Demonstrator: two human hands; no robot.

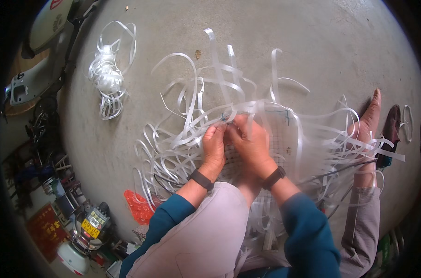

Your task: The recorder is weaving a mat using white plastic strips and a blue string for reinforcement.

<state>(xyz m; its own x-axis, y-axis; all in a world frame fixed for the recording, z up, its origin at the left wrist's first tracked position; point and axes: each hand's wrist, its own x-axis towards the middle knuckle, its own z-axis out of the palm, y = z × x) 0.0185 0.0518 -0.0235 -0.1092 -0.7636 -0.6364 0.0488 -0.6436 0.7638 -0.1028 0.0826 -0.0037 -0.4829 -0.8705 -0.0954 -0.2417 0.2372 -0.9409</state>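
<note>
A sheet of translucent white plastic straps [277,148], woven in a grid, lies on the floor between my legs, its loose strap ends spreading out on all sides. At its far left corner my left hand [213,149] is closed in a pinch on a white strap, close to a small blue-green tie [224,117]. Beside it my right hand [253,142] is also closed on the strapping, the fingertips of both hands nearly meeting. The fingers partly hide the exact spot they grip. Another blue-green tie [287,112] shows along the far edge.
A tangled bundle of white strap [107,76] lies on the concrete floor [164,28] at far left. A red plastic piece [138,207] is near my left forearm. My bare foot [371,116] rests at right, beside a dark shoe [390,132]. Parked scooters [87,229] line the left side.
</note>
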